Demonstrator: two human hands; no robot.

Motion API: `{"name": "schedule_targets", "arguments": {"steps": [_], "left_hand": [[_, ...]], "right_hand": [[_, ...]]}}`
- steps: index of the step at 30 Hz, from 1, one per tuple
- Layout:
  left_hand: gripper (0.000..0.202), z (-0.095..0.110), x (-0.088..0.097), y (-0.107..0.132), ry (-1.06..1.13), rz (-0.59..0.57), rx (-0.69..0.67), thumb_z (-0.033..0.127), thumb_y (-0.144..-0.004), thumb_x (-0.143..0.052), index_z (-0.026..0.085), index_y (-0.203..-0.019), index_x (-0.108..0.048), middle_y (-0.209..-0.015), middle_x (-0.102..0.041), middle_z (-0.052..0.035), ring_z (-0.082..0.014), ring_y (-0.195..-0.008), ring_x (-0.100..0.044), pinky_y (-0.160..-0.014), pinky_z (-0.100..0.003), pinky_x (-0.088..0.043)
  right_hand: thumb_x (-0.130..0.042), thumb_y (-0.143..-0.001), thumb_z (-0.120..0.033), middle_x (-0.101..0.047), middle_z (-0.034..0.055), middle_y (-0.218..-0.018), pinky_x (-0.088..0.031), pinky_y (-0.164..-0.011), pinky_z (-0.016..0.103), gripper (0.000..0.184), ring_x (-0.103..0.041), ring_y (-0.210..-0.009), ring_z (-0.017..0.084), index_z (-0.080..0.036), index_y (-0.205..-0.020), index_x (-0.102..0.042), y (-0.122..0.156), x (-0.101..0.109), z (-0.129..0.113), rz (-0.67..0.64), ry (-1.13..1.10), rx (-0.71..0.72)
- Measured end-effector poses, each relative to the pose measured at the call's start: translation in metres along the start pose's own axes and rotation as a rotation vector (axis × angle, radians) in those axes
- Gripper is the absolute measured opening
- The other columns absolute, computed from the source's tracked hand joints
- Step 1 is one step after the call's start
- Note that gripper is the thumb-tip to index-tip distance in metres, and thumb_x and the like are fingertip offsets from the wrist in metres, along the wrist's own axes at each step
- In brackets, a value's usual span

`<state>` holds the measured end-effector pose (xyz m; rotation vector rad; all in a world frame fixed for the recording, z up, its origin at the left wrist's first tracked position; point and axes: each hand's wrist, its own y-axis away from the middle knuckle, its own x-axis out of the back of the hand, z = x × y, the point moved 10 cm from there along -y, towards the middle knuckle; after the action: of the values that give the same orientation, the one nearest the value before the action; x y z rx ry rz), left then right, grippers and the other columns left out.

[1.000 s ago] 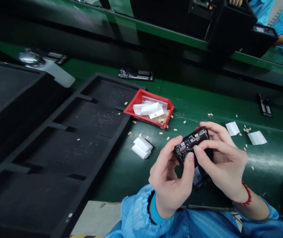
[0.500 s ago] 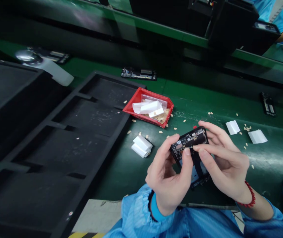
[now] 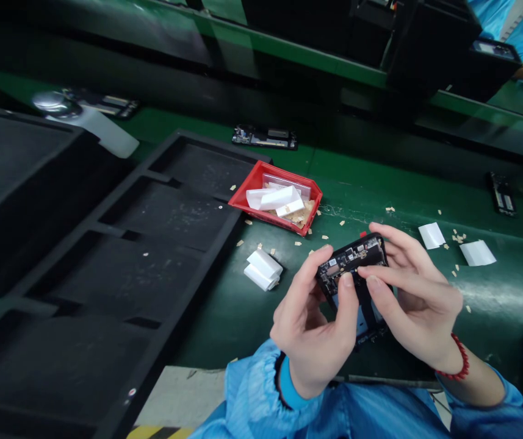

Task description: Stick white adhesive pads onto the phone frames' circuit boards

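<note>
left hand (image 3: 313,326): fingers gripping an opened smartphone (image 3: 365,302)
right hand (image 3: 419,299): fingers holding its other side, index touching the circuit board (image 3: 333,264)
red bin (image 3: 268,220): holding white papers (image 3: 281,199)

One held phone (image 3: 353,256) (one red bin (image 3: 251,182))

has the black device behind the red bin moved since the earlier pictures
Yes, the black device has shifted rightward in view, judged against the red bin.
</note>
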<state>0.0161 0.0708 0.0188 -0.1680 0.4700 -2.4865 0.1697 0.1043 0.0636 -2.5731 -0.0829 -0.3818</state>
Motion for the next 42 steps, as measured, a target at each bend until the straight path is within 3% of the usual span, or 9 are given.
{"name": "schedule_targets", "arguments": {"steps": [7, 15, 19, 26, 36, 42], "left_hand": [[0.042, 0.000, 0.000, 0.000, -0.008, -0.002, 0.003, 0.007, -0.080, -0.074, 0.016, -0.121, -0.071, -0.105, -0.081, -0.0070, -0.0202, -0.084, -0.079, -0.070, -0.023, -0.066], [0.043, -0.001, -0.001, -0.001, 0.020, -0.013, 0.016, 0.006, -0.079, -0.075, 0.017, -0.121, -0.072, -0.109, -0.081, -0.0066, -0.0183, -0.087, -0.079, -0.075, -0.020, -0.064], [0.042, 0.000, -0.002, -0.001, 0.003, -0.022, 0.010, 0.008, -0.081, -0.074, 0.017, -0.121, -0.072, -0.108, -0.081, -0.0069, -0.0190, -0.087, -0.079, -0.075, -0.022, -0.065], [0.040, 0.003, -0.004, -0.001, -0.035, -0.038, -0.008, 0.011, -0.083, -0.073, 0.017, -0.122, -0.071, -0.109, -0.080, -0.0078, -0.0224, -0.090, -0.079, -0.073, -0.025, -0.066], [0.040, 0.003, -0.005, -0.004, -0.042, -0.080, -0.010, 0.011, -0.083, -0.074, 0.017, -0.123, -0.071, -0.109, -0.080, -0.0068, -0.0216, -0.089, -0.079, -0.076, -0.025, -0.066], [0.037, -0.015, -0.012, -0.014, 0.091, -0.142, 0.126, 0.012, -0.083, -0.073, 0.015, -0.120, -0.074, -0.107, -0.081, -0.0079, -0.0200, -0.088, -0.079, -0.078, -0.023, -0.065]], "right_hand": [[-0.068, -0.084, -0.001, -0.062, 0.0133, -0.140, -0.064, -0.094, 0.047, 0.032, -0.070, -0.116, 0.029, -0.023, -0.104, -0.080, 0.002, -0.001, -0.002, 0.003, 0.037, 0.044], [-0.070, -0.087, -0.011, -0.074, 0.0077, -0.122, -0.064, -0.092, 0.037, 0.019, -0.069, -0.120, 0.024, -0.024, -0.101, -0.071, -0.001, 0.000, 0.033, 0.027, -0.214, -0.236], [-0.072, -0.085, -0.008, -0.075, 0.0055, -0.116, -0.064, -0.090, 0.030, 0.021, -0.072, -0.114, 0.019, -0.023, -0.099, -0.069, -0.001, -0.004, 0.039, 0.038, -0.296, -0.276], [-0.075, -0.085, -0.015, -0.076, 0.0064, -0.113, -0.065, -0.087, 0.031, 0.015, -0.073, -0.109, 0.020, -0.023, -0.095, -0.067, 0.000, -0.004, 0.041, 0.056, -0.277, -0.298], [-0.076, -0.079, -0.003, -0.073, 0.0016, -0.106, -0.062, -0.085, 0.021, 0.025, -0.074, -0.096, 0.012, -0.023, -0.090, -0.067, 0.003, -0.004, 0.045, 0.095, -0.363, -0.341], [-0.078, -0.077, -0.006, -0.073, 0.0007, -0.101, -0.062, -0.081, 0.021, 0.022, -0.073, -0.089, 0.012, -0.022, -0.084, -0.065, 0.007, -0.004, 0.055, 0.190, -0.382, -0.390]]}}
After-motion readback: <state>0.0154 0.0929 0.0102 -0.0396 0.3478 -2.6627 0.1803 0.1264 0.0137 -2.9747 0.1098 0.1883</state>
